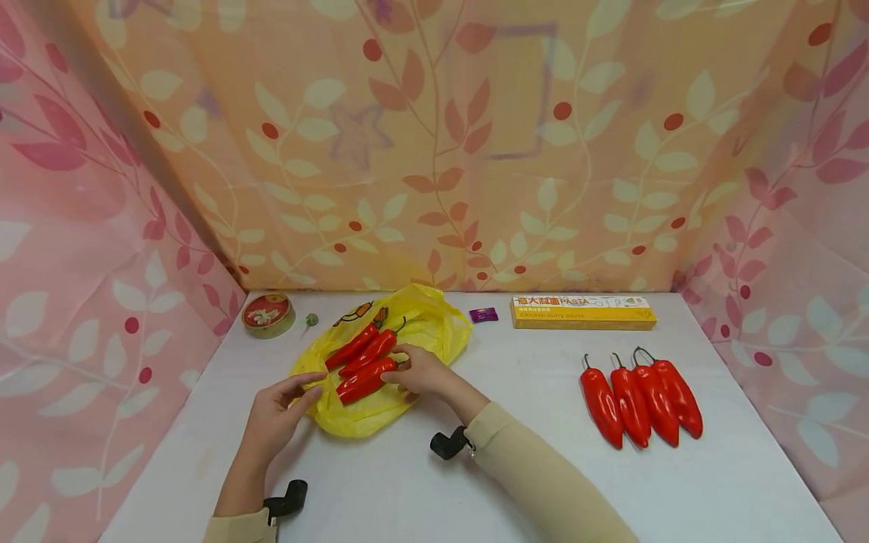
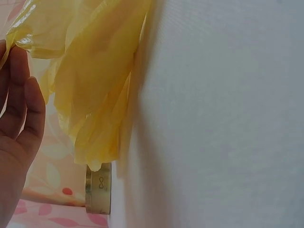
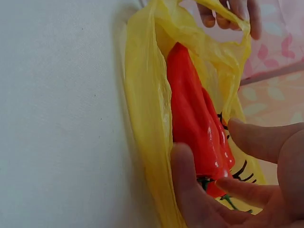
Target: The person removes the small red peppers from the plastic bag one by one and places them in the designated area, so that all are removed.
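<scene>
A crumpled yellow plastic bag (image 1: 356, 426) lies on the table with its mouth spread. Inside are three red peppers (image 1: 366, 382), side by side, with their stems toward the far right. My left hand (image 1: 274, 411) pinches the bag's near-left edge; its fingertips at the thin plastic show in the left wrist view. My right hand (image 1: 424, 373) is at the stem end of the nearest pepper. In the right wrist view, its fingers (image 3: 183, 161) are spread apart around the peppers, with one fingertip against the stem end.
Several more red peppers (image 1: 641, 403) lie in a row at the right. Behind them is a yellow pasta box (image 1: 584, 317). A purple packet (image 1: 483, 314) lies beside the bag. A round tin (image 1: 268, 317) and a small green lollipop-like item (image 1: 311, 320) are at the back left. Patterned curtains (image 1: 434, 151) enclose the table.
</scene>
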